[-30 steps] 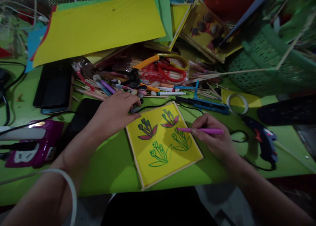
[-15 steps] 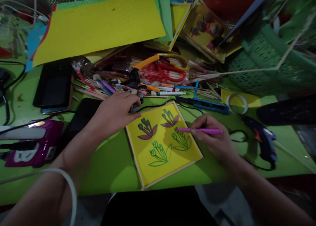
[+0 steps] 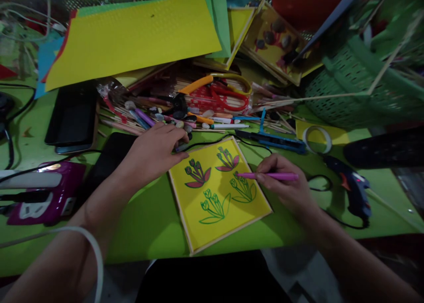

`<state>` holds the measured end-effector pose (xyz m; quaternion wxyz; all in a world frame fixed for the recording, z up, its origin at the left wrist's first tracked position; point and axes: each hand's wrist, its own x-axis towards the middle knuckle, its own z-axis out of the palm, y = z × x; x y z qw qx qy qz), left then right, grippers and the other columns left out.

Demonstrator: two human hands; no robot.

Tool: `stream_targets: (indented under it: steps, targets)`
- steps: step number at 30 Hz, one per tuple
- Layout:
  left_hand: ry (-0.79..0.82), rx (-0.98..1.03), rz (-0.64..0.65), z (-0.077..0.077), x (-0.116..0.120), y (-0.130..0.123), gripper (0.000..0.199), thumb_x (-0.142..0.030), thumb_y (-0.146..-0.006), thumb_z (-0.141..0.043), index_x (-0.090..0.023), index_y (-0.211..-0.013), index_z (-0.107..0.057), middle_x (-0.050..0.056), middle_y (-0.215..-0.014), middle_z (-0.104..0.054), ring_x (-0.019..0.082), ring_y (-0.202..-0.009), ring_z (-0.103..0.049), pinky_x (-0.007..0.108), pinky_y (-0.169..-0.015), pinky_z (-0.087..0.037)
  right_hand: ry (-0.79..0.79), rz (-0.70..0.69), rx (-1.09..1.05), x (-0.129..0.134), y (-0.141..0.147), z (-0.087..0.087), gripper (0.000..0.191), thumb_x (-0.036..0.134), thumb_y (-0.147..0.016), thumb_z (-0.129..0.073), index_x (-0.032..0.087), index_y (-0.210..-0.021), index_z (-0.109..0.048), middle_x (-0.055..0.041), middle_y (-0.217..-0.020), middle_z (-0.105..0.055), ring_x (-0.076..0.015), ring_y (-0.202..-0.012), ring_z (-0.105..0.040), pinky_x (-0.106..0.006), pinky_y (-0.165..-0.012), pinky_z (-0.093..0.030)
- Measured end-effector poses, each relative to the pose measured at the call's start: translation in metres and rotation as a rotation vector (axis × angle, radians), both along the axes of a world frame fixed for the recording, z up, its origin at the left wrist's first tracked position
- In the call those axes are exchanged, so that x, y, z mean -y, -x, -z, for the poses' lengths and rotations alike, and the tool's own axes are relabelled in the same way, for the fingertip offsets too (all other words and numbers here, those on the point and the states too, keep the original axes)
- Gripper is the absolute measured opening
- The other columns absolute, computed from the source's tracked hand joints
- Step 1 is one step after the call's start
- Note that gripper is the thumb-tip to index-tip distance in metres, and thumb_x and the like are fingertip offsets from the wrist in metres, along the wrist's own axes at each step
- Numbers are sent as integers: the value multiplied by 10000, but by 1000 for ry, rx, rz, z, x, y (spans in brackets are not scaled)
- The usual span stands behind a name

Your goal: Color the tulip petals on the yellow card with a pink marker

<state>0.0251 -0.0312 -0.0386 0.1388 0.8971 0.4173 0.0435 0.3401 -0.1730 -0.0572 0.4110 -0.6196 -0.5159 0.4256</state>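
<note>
A yellow card (image 3: 198,223) framed with thin sticks lies tilted on the green table, with four green-outlined flower drawings; the upper two have pink leaves. My right hand (image 3: 281,181) grips a pink marker (image 3: 281,176), whose tip is at the flowers of the right drawing. My left hand (image 3: 159,148) rests at the card's upper left corner, thumb along its edge and fingers bent over small things behind it. A pen-like item partly shows beneath those fingers, and whether they hold it is hidden.
Behind the card are scattered pens, sticks and scissors (image 3: 230,95), plus a blue cutter (image 3: 281,142). Yellow sheets (image 3: 132,38) lie at the back left. A tape roll (image 3: 317,139), glue gun (image 3: 351,188) and green basket (image 3: 357,82) stand right; phones (image 3: 74,115) and a purple socket block (image 3: 49,192) left.
The view has shifted very slightly. Both hands stay nearly in place, and the marker tip remains at the right drawing.
</note>
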Motion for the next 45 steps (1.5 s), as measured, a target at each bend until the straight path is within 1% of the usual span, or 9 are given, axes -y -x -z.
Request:
stream_targets:
  steps: [9,13,17,23,33,39,45]
  targets:
    - [-8,-9,6,0,0,0,284,-396,-885,-692,-218,-1106,-689,81,-1076,-716,330,-1104,-646,435,-986,-470,-10,-3,-8,1,-1,1,269,449,-846,-855,235,-814,-695,-7,-734,-663,-165,-631,-557,-285,-567,-424]
    - [-9,-3,6,1,0,0,273,-390,-883,-695,-222,-1098,-686,77,-1074,-718,320,-1089,-652,429,-988,-470,-12,-18,6,1,-1,3,303,484,-844,-849,229,-813,-688,-9,-725,-660,-168,-624,-556,-290,-561,-418]
    - [-1,-7,7,2,0,1,286,-403,-877,-708,-226,-1099,-679,78,-1076,-719,329,-1098,-650,433,-976,-471,-5,-3,2,0,0,0,339,518,-819,-861,231,-796,-682,-10,-717,-658,-169,-616,-553,-291,-553,-422]
    - [-17,-17,20,0,1,0,263,-389,-913,-683,-212,-1108,-675,90,-1078,-711,320,-1090,-641,439,-959,-475,-6,-1,3,0,1,-1,330,522,-829,-850,237,-799,-685,-13,-713,-653,-179,-615,-552,-303,-552,-420]
    - [-16,0,14,1,1,0,270,-389,-900,-684,-212,-1104,-684,87,-1083,-717,337,-1099,-646,444,-955,-475,-7,-25,21,-1,4,-2,323,510,-823,-862,239,-797,-688,-8,-705,-648,-171,-605,-551,-294,-538,-419]
    - [-19,4,16,1,1,1,271,-394,-913,-667,-208,-1111,-684,93,-1091,-715,332,-1098,-644,441,-952,-476,-3,-15,31,0,2,-1,323,517,-831,-850,239,-805,-687,-13,-712,-657,-176,-611,-558,-298,-543,-431]
    - [-25,20,9,1,2,0,270,-374,-886,-692,-212,-1102,-690,90,-1090,-720,331,-1094,-654,442,-965,-476,-4,-26,35,-1,2,-1,344,541,-819,-849,237,-803,-689,-17,-707,-665,-177,-604,-559,-300,-539,-433]
